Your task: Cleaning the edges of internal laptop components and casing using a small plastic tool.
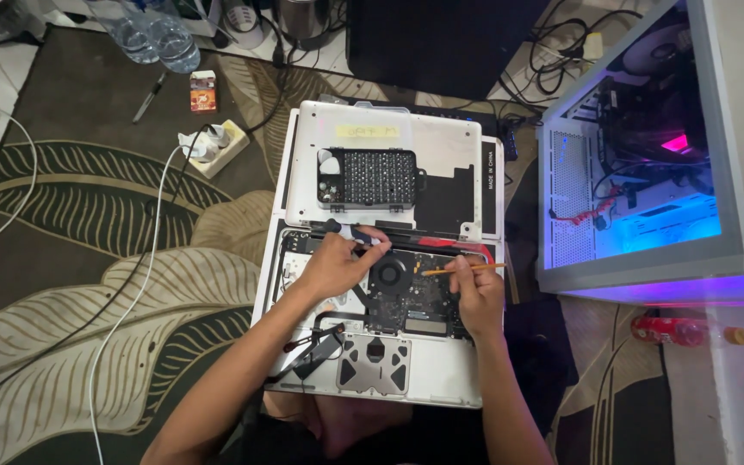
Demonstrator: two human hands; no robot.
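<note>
Laptop [389, 362] lies open-bottomed on the rug [88, 198] right in front of you, board and fan [387, 274] exposed. Your left hand [331, 265] is closed round a screwdriver [348, 231], black handle pointing up-left, hand resting over the laptop's upper left, just left of the fan. Your right hand [478, 297] pinches a yellow stick [462, 269], prob. a pencil or spudger, can't tell which; its tip points left toward the fan. Removed cover [441, 142] lies flat above the laptop, w/ a bit case [368, 178] sitting on it. Lit PC case [647, 155] stands to your right, well apart from both hands. Power strip [214, 146] and white cable [144, 258] sit on the rug to the left.
</note>
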